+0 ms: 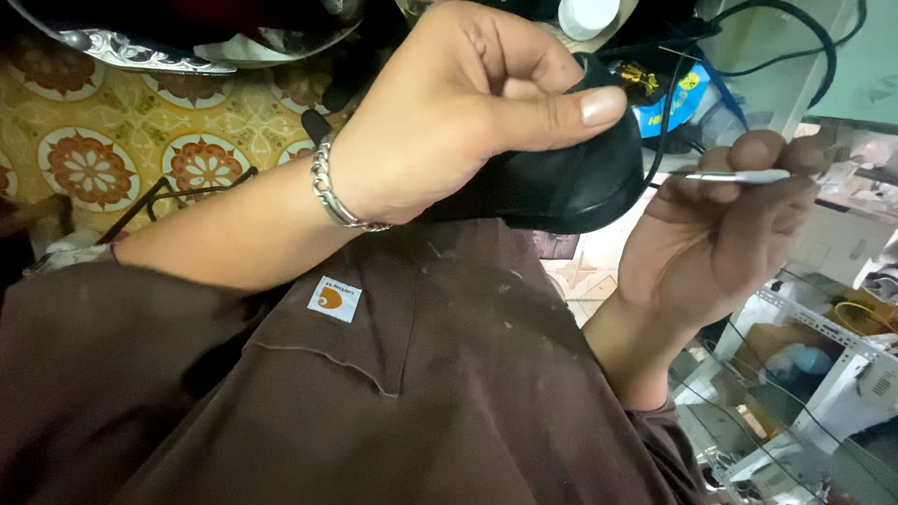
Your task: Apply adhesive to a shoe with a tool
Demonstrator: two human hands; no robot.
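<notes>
Fingers [524,70] of the left hand [449,112] curl together over the top of a smooth, glossy black leather shoe [561,182], thumb pressed flat along its upper edge, clamping it. Shoe sits on the lap, over the brown shirt [421,374], rounded end pointing right, surface dark with a soft sheen, no laces in view. Right hand [711,243], just right of the shoe, pinches a thin silver metal tool [739,176] between thumb and fingers, tool lying level, its tip at the shoe's rounded end. Silver chain bracelet [327,192] circles the left wrist. Patterned yellow floral floor covering [140,122] lies behind.
</notes>
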